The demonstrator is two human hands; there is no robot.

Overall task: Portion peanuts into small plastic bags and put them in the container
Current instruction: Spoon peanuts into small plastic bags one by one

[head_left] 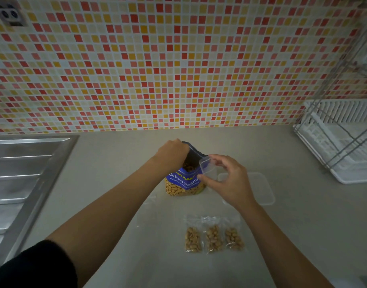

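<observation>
A blue bag of salted peanuts [183, 183] stands upright on the counter, its top open. My left hand [172, 151] reaches into the bag's mouth, so its fingers are hidden inside. My right hand [226, 177] pinches a small clear plastic bag [207, 166] held open right beside the big bag's mouth. Three small filled bags of peanuts [213, 238] lie side by side on the counter nearer to me. A clear plastic container [261, 188] sits to the right, partly behind my right hand.
A steel sink drainboard [22, 173] fills the left side. A white dish rack with a wire frame [344, 142] stands at the right against the tiled wall. More clear plastic [149, 204] lies flat on the counter under my left forearm.
</observation>
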